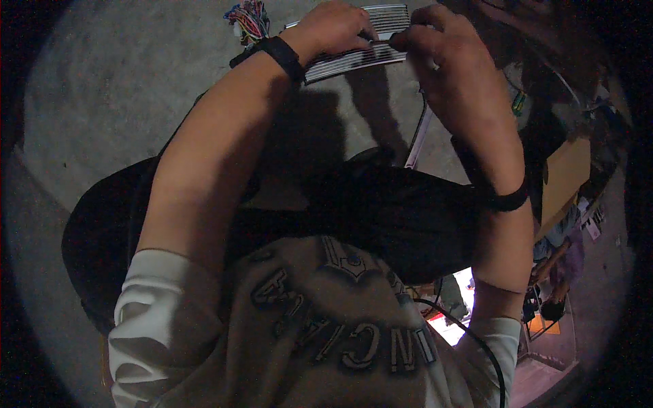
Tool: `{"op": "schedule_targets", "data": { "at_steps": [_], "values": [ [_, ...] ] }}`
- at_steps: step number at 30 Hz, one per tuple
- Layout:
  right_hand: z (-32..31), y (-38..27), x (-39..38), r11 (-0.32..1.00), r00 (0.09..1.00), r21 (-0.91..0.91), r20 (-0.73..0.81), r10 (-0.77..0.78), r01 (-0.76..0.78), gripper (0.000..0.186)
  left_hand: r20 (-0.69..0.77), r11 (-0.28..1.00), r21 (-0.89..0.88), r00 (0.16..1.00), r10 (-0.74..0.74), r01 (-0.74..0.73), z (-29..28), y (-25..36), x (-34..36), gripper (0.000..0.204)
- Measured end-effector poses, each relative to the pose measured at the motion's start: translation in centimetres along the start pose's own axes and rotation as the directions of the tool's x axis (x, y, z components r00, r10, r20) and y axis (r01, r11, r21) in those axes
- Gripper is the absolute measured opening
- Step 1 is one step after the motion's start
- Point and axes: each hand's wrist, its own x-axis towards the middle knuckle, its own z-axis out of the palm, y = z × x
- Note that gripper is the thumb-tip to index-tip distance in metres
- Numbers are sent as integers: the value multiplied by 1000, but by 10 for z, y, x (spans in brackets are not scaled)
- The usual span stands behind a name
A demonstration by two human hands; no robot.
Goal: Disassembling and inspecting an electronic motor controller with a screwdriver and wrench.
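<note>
My left hand point(337, 30) has bent fingers at the middle of a silver slatted grille panel point(354, 68) near the top of the view, apparently gripping it. My right hand point(462, 71) is closed at the panel’s right side, thumb and finger together on a small dark piece that is too indistinct to name; the hand covers part of that side. Just left of the panel sits a bundle of multicoloured wires point(248, 20). Below the panel, a long pale strip point(418, 129) runs down past my right hand toward my dark-clad legs.
Grey concrete floor point(95, 109) surrounds me. At the right are a green-handled tool point(518, 103), loose cables, a cardboard box point(564, 170) and assorted clutter. Another person point(551, 272) is at the lower right. A black cable point(486, 347) crosses beside my shirt.
</note>
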Motion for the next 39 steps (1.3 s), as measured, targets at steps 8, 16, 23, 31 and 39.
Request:
{"op": "schedule_targets", "data": {
  "at_steps": [8,16,23,31,39],
  "values": [
    [24,-4,-1,987,983,-134,-170,65,-88,25,-56,998,-57,998,-8,5,4,-8,-8,27],
    [25,-24,-9,992,971,-78,-225,77,-96,29,-84,998,-55,996,-29,25,-4,-4,-29,31],
    [20,-4,-12,956,976,-216,-127,176,-200,23,-80,998,-37,996,-47,44,-3,3,-15,30],
    [12,8,-30,995,990,-95,-137,-35,22,21,-60,996,-45,996,-73,71,-5,15,-11,30],
    [2,25,-45,997,993,19,-99,71,-70,30,-54,996,-65,996,-72,69,-5,23,-5,32]
  ]
}}
